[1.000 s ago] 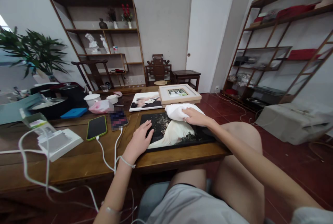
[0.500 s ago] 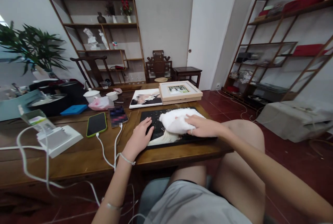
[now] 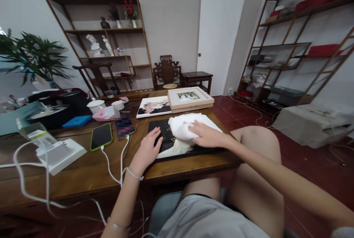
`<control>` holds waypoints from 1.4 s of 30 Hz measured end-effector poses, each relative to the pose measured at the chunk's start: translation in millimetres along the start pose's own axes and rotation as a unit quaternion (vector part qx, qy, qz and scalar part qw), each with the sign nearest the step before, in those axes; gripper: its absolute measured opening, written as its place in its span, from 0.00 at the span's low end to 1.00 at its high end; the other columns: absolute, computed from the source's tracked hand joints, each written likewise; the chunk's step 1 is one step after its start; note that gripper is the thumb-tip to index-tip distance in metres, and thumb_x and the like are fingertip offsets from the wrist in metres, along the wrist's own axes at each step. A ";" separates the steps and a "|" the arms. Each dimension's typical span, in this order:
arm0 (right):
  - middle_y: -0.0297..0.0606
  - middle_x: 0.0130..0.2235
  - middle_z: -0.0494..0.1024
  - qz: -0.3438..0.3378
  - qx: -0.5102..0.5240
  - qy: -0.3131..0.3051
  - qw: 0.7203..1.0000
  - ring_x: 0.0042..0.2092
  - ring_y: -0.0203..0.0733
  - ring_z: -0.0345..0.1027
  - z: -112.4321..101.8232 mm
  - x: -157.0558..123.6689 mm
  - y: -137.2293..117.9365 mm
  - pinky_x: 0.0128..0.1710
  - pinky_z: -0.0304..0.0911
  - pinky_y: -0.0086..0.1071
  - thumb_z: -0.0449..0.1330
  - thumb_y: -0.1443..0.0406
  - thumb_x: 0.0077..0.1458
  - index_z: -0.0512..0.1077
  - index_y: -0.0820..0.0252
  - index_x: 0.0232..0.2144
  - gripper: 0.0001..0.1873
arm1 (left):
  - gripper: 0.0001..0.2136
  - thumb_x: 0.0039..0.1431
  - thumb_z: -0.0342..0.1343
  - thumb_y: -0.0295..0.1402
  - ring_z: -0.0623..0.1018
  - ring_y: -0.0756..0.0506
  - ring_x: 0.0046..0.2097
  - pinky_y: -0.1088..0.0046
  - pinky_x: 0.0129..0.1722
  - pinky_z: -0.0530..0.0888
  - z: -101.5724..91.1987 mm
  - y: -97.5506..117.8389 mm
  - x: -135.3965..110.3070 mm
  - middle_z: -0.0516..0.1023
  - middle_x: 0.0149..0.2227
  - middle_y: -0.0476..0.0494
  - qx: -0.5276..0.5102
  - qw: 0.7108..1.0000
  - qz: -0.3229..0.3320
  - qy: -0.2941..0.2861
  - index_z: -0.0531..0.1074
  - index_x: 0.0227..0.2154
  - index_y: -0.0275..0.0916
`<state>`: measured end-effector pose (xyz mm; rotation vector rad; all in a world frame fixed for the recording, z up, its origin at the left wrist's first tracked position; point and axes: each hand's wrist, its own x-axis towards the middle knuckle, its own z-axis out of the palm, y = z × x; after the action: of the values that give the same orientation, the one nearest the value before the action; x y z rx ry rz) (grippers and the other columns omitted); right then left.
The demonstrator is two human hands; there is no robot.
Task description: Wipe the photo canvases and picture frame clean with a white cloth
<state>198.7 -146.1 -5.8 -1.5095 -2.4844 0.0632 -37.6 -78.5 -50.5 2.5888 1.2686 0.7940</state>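
Observation:
A dark picture panel with a pale dress-like shape on it lies flat near the table's front edge. My left hand rests with fingers spread on the panel's left side. A bunched white towel covers much of the panel's upper right. My right hand grips the towel and presses it against the surface; some of its fingertips are hidden in the cloth. Behind the panel are a white-edged photo print and a pale wooden picture frame.
Left on the wooden table lie a green-cased phone, a second phone, white cables and a white box. Farther back are a pink-and-white bag, a blue box and a white teapot.
My right hand and the towel have shifted slightly left over the panel. My left hand stays on the panel's left side. The camera view has turned slightly.

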 end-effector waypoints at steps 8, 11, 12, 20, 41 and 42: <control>0.48 0.53 0.68 -0.099 0.064 -0.007 0.993 0.59 0.48 0.52 0.7 -33.2 -43.9 0.58 0.43 0.45 0.51 0.74 0.42 0.68 0.60 0.31 0.11 | 0.21 0.59 0.42 0.34 0.65 0.41 0.59 0.61 0.58 0.61 0.1 -0.8 -0.3 0.66 0.57 0.33 -0.005 1.000 0.004 -0.003 0.68 0.50 0.28; 0.44 0.47 0.72 -0.050 0.029 0.016 0.998 0.52 0.49 0.60 6.5 -7.0 -17.5 0.53 0.52 0.41 0.52 0.72 0.45 0.69 0.61 0.35 0.12 | 0.21 0.60 0.42 0.36 0.66 0.41 0.59 0.61 0.58 0.61 0.1 -0.9 -0.2 0.67 0.56 0.34 -0.003 1.000 0.006 0.000 0.68 0.50 0.30; 0.44 0.45 0.73 -0.024 0.010 0.019 0.999 0.50 0.50 0.62 7.6 3.3 -6.3 0.50 0.54 0.40 0.52 0.71 0.46 0.69 0.61 0.36 0.12 | 0.21 0.60 0.42 0.36 0.66 0.41 0.58 0.61 0.58 0.61 0.2 -1.1 -0.2 0.67 0.56 0.34 -0.001 1.000 0.006 0.001 0.68 0.50 0.29; 0.52 0.40 0.74 0.050 -0.051 0.037 0.997 0.43 0.53 0.66 2.7 49.0 39.4 0.41 0.56 0.39 0.49 0.71 0.48 0.69 0.67 0.34 0.12 | 0.20 0.60 0.42 0.36 0.66 0.42 0.58 0.60 0.58 0.62 -0.7 -1.0 0.1 0.66 0.57 0.36 0.005 1.000 0.005 0.001 0.69 0.50 0.31; 0.49 0.46 0.73 -0.031 -0.028 -0.014 0.999 0.50 0.50 0.63 2.8 25.4 -7.6 0.49 0.55 0.40 0.52 0.71 0.46 0.68 0.63 0.35 0.11 | 0.20 0.60 0.41 0.32 0.65 0.42 0.59 0.60 0.59 0.61 0.5 -0.6 -1.3 0.66 0.57 0.35 -0.012 1.000 -0.003 0.002 0.67 0.51 0.30; 0.49 0.44 0.74 -0.010 -0.035 -0.010 0.999 0.47 0.50 0.65 2.6 35.9 2.3 0.46 0.57 0.39 0.51 0.70 0.47 0.68 0.63 0.35 0.11 | 0.20 0.60 0.41 0.32 0.65 0.42 0.59 0.60 0.59 0.60 -0.4 0.4 -1.6 0.66 0.57 0.35 -0.009 1.000 -0.006 -0.001 0.68 0.51 0.29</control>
<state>184.2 -113.2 -2.3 -1.5185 -2.5416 -0.0111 -38.4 -80.0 -50.6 2.5649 1.2683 0.7980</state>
